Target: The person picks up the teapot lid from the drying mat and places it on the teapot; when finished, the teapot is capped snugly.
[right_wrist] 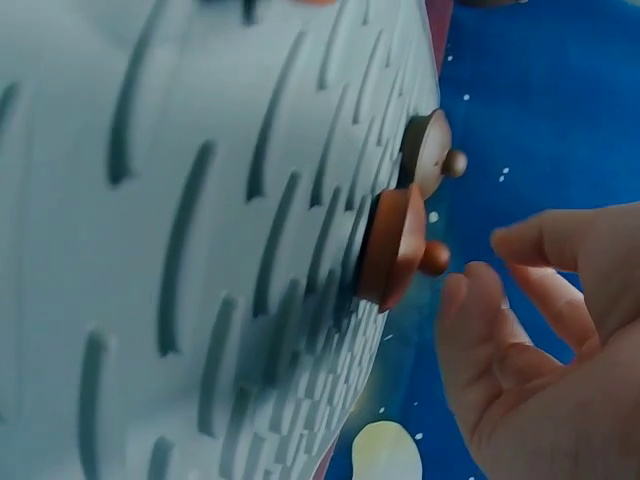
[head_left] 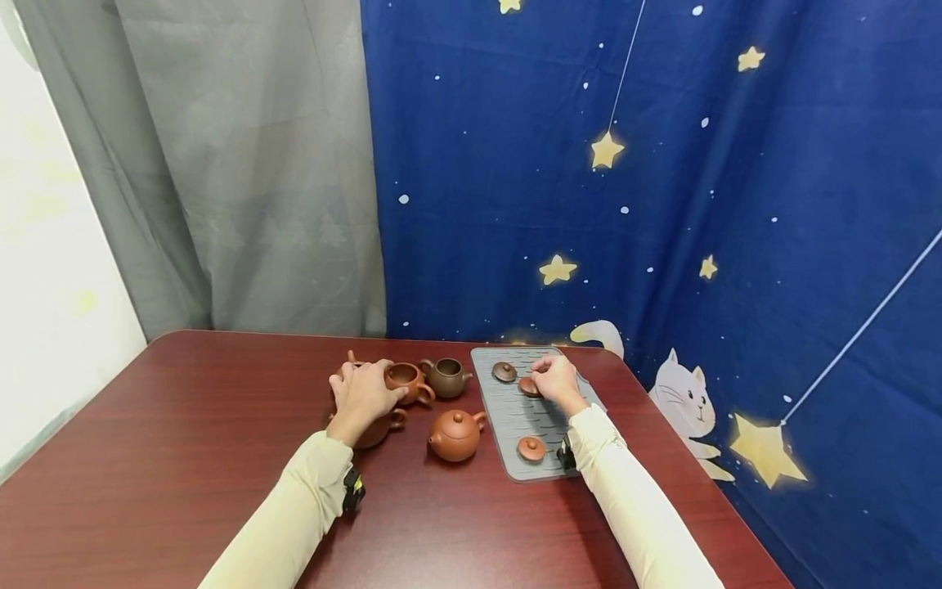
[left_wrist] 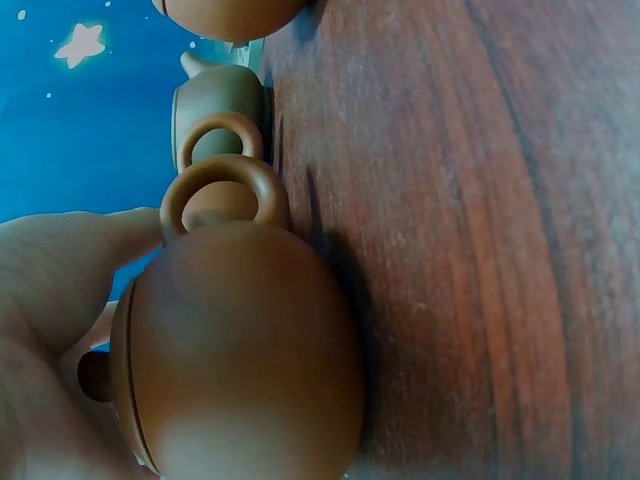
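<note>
My left hand (head_left: 364, 394) grips the side of a lidless reddish clay teapot (head_left: 403, 377), with the thumb at its near side and the index finger at its far rim. Below this hand stands a lidded brown teapot (left_wrist: 245, 350), partly covered by it in the head view. Over a grey mat (head_left: 526, 421), the right hand (head_left: 557, 381) hovers with thumb and fingers apart, just off the knob of a reddish-brown lid (right_wrist: 395, 250). That lid rests on the mat, knob up, beside a dark brown lid (right_wrist: 430, 155).
A dark lidless teapot (head_left: 446, 379) stands right of the gripped one. An orange lidded teapot (head_left: 455, 435) is nearer, left of the mat. An orange lid (head_left: 531, 448) lies at the mat's near end. Curtains (head_left: 486, 164) hang behind the dark red table (head_left: 184, 425).
</note>
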`<state>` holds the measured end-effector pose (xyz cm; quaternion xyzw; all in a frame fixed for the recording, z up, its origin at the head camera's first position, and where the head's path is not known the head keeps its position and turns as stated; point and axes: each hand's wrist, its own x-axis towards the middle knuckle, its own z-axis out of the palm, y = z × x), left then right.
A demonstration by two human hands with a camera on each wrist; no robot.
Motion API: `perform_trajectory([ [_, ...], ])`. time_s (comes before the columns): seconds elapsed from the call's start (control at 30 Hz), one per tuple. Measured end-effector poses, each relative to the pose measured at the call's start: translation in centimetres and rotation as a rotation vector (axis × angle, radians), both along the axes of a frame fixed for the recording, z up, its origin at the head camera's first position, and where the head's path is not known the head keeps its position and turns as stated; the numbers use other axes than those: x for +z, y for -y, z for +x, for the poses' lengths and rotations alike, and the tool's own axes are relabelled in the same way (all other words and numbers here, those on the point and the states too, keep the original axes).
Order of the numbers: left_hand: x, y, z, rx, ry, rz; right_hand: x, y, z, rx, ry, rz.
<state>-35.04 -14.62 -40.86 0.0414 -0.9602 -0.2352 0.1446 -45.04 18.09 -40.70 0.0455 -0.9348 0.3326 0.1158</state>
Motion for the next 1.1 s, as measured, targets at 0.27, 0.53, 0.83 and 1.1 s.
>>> perform_trajectory([
  [0.27, 0.1, -0.6, 0.2, -0.009, 0.041, -0.027, -0.7, -0.7, -0.6, 0.026, 0.123, 0.007],
  [0.53, 0.2, -0.5, -0.3, 0.025, 0.084, -0.073, -1.6, -1.2, -0.8, 0.068, 0.072, 0.018],
  [0.83, 0.2, 0.0, -0.6, 0.035, 0.126, -0.05, -1.7, -1.2, -0.6, 0.07, 0.014, 0.04],
  [1.1, -0.1, 0.2, -0.9, 0.036, 0.121, -0.014, -1.7, -1.3, -0.4, 0.066, 0.011, 0.027],
])
